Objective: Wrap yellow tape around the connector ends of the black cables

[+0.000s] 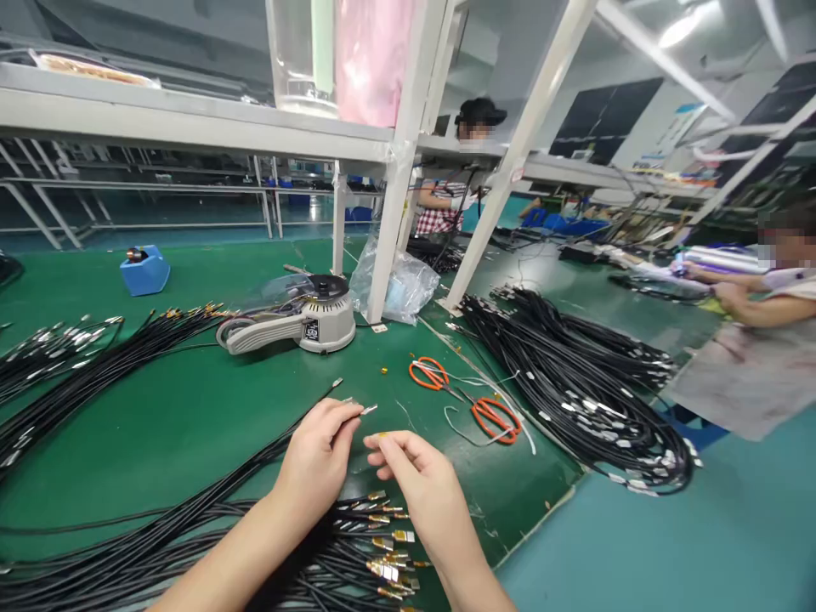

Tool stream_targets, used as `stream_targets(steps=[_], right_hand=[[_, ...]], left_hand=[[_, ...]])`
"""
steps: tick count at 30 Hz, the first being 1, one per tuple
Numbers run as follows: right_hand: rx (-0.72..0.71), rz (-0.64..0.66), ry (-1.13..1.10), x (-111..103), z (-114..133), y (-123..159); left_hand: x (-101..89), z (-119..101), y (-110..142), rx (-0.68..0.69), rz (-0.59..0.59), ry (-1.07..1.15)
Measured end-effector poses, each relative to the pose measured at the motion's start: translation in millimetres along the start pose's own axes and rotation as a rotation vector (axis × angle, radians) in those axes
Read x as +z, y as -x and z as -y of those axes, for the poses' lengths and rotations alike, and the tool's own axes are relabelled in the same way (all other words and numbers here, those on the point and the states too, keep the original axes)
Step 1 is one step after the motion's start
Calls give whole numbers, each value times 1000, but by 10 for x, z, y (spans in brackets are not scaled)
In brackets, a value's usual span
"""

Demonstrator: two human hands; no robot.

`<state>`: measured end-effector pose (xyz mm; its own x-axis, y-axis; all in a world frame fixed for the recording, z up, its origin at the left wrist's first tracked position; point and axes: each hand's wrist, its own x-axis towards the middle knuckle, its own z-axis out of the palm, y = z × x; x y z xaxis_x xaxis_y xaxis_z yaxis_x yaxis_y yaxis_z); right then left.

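A cable (369, 410) lies at the near centre of the scene, its silver tip poking out past the pinched thumb and forefinger of my left hand (322, 446). My right hand (414, 476) is just to the right, apart from that tip, thumb and fingers brought narrowly together on a scrap of yellow tape (382, 435). Beneath and between my wrists, a near bundle (392, 569) of black leads shows ends wrapped in yellow. All this is on a green table (159, 433). Beyond my hands sits a pale round dispenser (328, 319), and to the right of it lie orange-handled scissors (494, 418) among loose white strings. Far left stands a blue holder (145, 270); below it, a long bundle (115, 365) of black cables runs toward the left edge. On the right is a looped heap (574, 399) of black cables with silver ends. A crumpled clear bag (408, 285) rests by a white post (392, 229). One person (439, 200) is at the far side, another (733, 340) at the far right.
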<state>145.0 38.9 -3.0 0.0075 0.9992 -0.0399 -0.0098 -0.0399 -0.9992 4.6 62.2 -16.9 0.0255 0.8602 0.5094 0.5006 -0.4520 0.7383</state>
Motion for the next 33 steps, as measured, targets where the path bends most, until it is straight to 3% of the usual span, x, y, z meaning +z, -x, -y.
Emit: stream_targets(steps=[5,11,23,33], right_hand=[[-27,18,-23,59,15,134],[-20,35,-36,88,13,315],[47,18,-51,128,-25,324],[112,12,-24,150,18,324]], left_hand=[[-148,-189,215,39,-44,-51],[-142,-193,378,192,-68,-185],[-145,-202,403,428,-25,-258],[-144,-163,412,493,-44,-242]])
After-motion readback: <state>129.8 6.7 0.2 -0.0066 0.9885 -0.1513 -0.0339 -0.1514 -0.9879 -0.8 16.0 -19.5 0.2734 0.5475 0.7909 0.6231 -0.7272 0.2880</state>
